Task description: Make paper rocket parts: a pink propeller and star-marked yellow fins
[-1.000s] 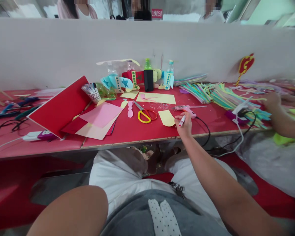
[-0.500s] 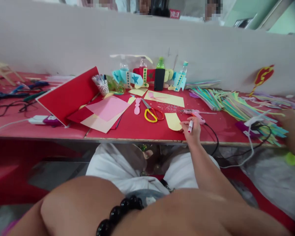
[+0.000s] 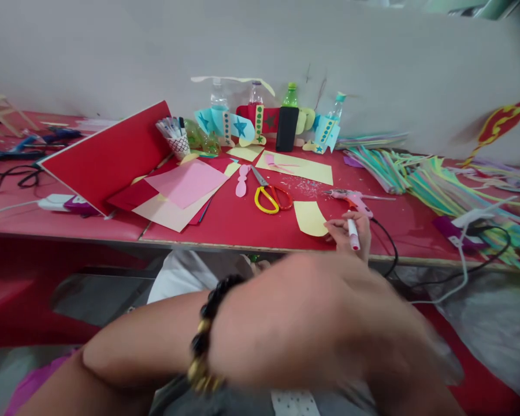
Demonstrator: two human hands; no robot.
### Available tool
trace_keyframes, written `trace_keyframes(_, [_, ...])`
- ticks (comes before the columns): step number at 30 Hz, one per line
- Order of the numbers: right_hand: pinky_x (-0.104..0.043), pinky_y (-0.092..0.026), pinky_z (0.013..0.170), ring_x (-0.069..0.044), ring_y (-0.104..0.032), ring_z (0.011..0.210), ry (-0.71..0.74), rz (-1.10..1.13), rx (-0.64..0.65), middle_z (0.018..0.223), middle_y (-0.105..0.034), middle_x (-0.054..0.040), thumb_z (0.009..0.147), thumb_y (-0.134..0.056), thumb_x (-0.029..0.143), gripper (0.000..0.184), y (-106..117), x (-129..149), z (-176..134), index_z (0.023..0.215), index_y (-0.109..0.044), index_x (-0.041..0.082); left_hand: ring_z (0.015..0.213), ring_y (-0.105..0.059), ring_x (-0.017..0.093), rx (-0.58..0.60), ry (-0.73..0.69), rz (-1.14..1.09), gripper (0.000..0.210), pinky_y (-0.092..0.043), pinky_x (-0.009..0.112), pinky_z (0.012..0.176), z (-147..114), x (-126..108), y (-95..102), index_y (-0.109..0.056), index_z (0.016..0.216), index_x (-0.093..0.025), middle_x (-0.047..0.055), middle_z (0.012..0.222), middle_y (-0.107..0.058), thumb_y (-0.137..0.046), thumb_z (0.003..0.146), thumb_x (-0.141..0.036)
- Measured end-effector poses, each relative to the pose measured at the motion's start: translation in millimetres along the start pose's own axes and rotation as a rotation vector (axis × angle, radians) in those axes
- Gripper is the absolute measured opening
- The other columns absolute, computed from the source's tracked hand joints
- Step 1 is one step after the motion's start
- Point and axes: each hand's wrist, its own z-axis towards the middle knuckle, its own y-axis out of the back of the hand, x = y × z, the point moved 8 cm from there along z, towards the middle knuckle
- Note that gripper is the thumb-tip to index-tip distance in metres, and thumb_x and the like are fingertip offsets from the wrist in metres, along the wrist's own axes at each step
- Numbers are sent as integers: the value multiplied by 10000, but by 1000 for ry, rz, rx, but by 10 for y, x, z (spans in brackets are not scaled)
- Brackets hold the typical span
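My right hand (image 3: 360, 238) rests at the table's front edge with a white marker (image 3: 353, 234) held between its fingers. Its fingertips touch the lower right corner of a cut piece of pale yellow paper (image 3: 311, 218). Close to the camera, my left hand (image 3: 312, 318) reaches across my body over the right forearm; it is smeared by motion and its fingers cannot be made out. A beaded bracelet (image 3: 201, 326) circles the left wrist. Yellow and red-handled scissors (image 3: 266, 199) lie left of the paper, beside a pink paper cutout (image 3: 241, 182).
A pink glue gun (image 3: 351, 199) with its black cord lies just beyond my right hand. Decorated bottles (image 3: 255, 115) and a black box (image 3: 287, 130) stand along the wall. Colored strips (image 3: 433, 185) are heaped right. Left are stacked papers (image 3: 190, 182), a pen cup (image 3: 177, 144) and a red board (image 3: 108, 156).
My left hand has risen and swung rightward across my body into view. The camera has tilted down. My right hand still holds the marker at the paper. Another person's arm at right has left view.
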Motion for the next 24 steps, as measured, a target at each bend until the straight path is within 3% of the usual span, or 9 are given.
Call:
trace_keyframes(2, [-296, -522, 541, -162, -637, 585, -9, 62, -20, 758, -669, 15, 718, -742, 278, 395, 22, 13, -57, 983, -451, 237, 748, -642, 191, 99, -190, -188, 117, -527, 347, 838, 277, -127, -308, -747, 897, -218, 20, 702, -648, -644, 876, -268])
trace_keyframes(4, [-289, -522, 566, -153, -637, 593, -12, 124, -41, 745, -667, 33, 719, -742, 273, 392, 34, 21, -97, 979, -450, 243, 965, -630, 219, 183, -254, -373, 282, -512, 319, 869, 441, -127, -669, -702, 1010, -201, 58, 974, -686, -791, 744, -232])
trace_keyframes(7, [-281, -523, 576, -155, -649, 610, -14, 178, -49, 732, -672, 45, 713, -744, 272, 396, 45, 19, -124, 981, -453, 248, 1012, -602, 239, 250, -149, -474, 378, -473, 346, 902, 516, 35, -1181, -678, 1041, -173, 86, 1082, -661, -802, 688, -116])
trace_keyframes(9, [-275, -522, 555, -160, -659, 605, -27, 198, -24, 746, -685, 40, 725, -735, 288, 389, 46, 7, -131, 990, -453, 252, 906, -616, 197, 278, -130, -512, 180, -468, 298, 838, 500, 76, -1392, -704, 891, -179, 53, 957, -684, -731, 743, -81])
trace_keyframes(14, [-237, -498, 473, -128, -649, 540, -69, 242, 114, 853, -694, 23, 770, -709, 306, 344, 24, -24, -167, 1013, -470, 259, 652, -568, 129, 294, 45, -625, 89, -423, 233, 631, 541, 231, -1558, -694, 723, -152, 6, 698, -664, -689, 799, -198])
trace_keyframes(19, [-246, -525, 507, -120, -653, 557, -19, 161, 133, 827, -673, 21, 774, -716, 286, 309, 31, 8, -181, 996, -505, 243, 537, -486, 93, 375, 184, -741, 230, -370, 200, 518, 557, 361, -1647, -695, 691, -128, -13, 604, -628, -723, 744, -350])
trace_keyframes(24, [-254, -526, 506, -127, -656, 538, -9, 129, 116, 790, -682, 28, 765, -733, 274, 321, 26, 12, -169, 986, -503, 240, 530, -480, 90, 388, 223, -773, 275, -354, 199, 504, 537, 395, -1658, -711, 701, -120, -4, 606, -633, -732, 721, -394])
